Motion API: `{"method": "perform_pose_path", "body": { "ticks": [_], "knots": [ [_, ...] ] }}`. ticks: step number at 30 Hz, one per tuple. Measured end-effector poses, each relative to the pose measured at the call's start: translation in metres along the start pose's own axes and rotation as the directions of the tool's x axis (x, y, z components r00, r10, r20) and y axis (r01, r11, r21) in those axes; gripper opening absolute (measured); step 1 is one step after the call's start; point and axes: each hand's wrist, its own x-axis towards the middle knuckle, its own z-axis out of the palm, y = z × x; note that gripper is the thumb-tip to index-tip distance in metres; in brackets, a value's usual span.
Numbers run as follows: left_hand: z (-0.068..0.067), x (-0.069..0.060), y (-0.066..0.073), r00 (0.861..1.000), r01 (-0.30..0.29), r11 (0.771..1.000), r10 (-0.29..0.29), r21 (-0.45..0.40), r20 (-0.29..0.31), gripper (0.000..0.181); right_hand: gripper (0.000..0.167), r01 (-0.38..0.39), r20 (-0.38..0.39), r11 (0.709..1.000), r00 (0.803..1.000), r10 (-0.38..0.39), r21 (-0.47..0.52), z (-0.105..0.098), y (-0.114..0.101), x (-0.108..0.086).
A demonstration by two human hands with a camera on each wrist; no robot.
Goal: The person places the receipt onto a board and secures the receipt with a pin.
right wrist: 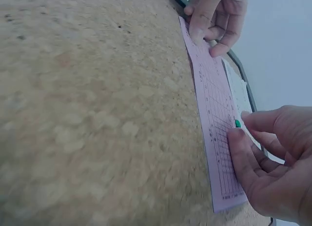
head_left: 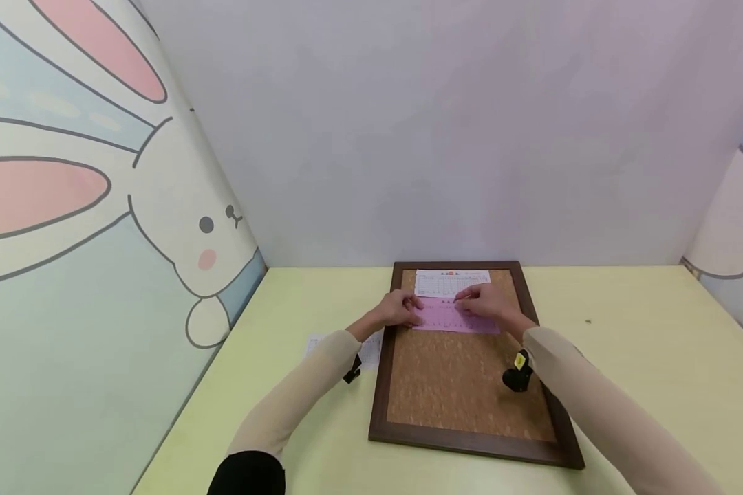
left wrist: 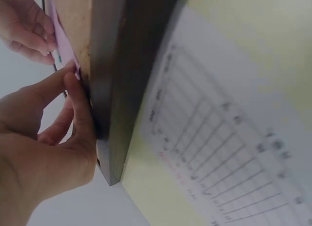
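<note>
A pink printed slip [head_left: 446, 320] lies across the upper part of a cork board [head_left: 464, 385], just below a white printed slip [head_left: 446, 282]. At the pink slip's left end, my left hand [head_left: 400, 308] pinches its edge between thumb and finger, as the left wrist view shows. My right hand [head_left: 486, 302] is over the slip's upper edge. Between its thumb and index fingertips sits a small green push pin [right wrist: 237, 123], pinched against the paper. The pin's point is hidden.
The board has a raised dark wooden frame [head_left: 380, 392] and lies on a pale yellow table [head_left: 644, 357]. Another white printed sheet [left wrist: 214, 128] lies on the table left of the frame, partly beneath my left forearm. A wall [head_left: 446, 137] rises behind the board.
</note>
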Motion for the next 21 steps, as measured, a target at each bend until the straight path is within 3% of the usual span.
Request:
{"method": "perform_pose_path", "body": {
  "ticks": [4, 9, 15, 21],
  "knots": [
    [0.002, -0.005, -0.003, 0.998, -0.044, 0.999, 0.045, 0.018, -0.047, 0.024, 0.039, 0.025, 0.049, 0.998, 0.998, -0.028, 0.050, -0.008, 0.000, -0.011],
    [-0.004, -0.019, -0.004, 0.993, -0.095, 0.994, 0.092, -0.047, -0.074, 0.026, 0.042, 0.053, 0.080, 0.997, 0.995, -0.058, 0.064, -0.017, 0.000, -0.026],
    [-0.025, -0.048, -0.010, 0.990, -0.120, 0.990, 0.114, -0.077, -0.079, 0.030, 0.038, 0.139, 0.039, 0.990, 0.989, -0.140, 0.030, -0.026, 0.000, -0.045],
    [-0.041, -0.076, -0.027, 0.992, -0.086, 0.993, 0.078, -0.081, -0.096, 0.032, 0.036, 0.164, 0.034, 0.986, 0.986, -0.165, 0.030, -0.031, 0.003, -0.057]
  ]
}}
